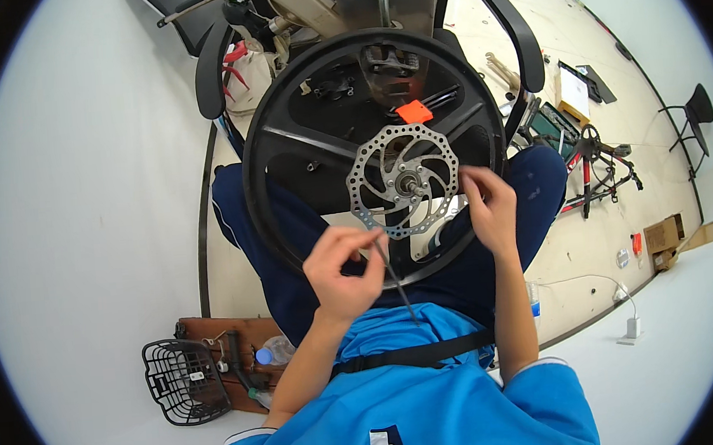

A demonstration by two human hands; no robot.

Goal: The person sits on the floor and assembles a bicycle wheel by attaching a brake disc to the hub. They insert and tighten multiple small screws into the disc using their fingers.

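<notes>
A black spoked bicycle wheel rests across my lap and a black chair seat. On its hub lies a silver brake disc with drilled holes and curved arms; the axle sticks up through its middle. My left hand is closed at the disc's near left edge, pinching a thin dark rod that slants down toward my shirt. At the disc's right edge is my right hand, thumb and fingers drawn together. Whatever those fingertips may hold is too small to make out.
An orange piece, black hex keys and a pedal lie beyond the disc on the chair. Armrests flank the wheel. A red and black bike frame is on the floor at right, a black basket at lower left.
</notes>
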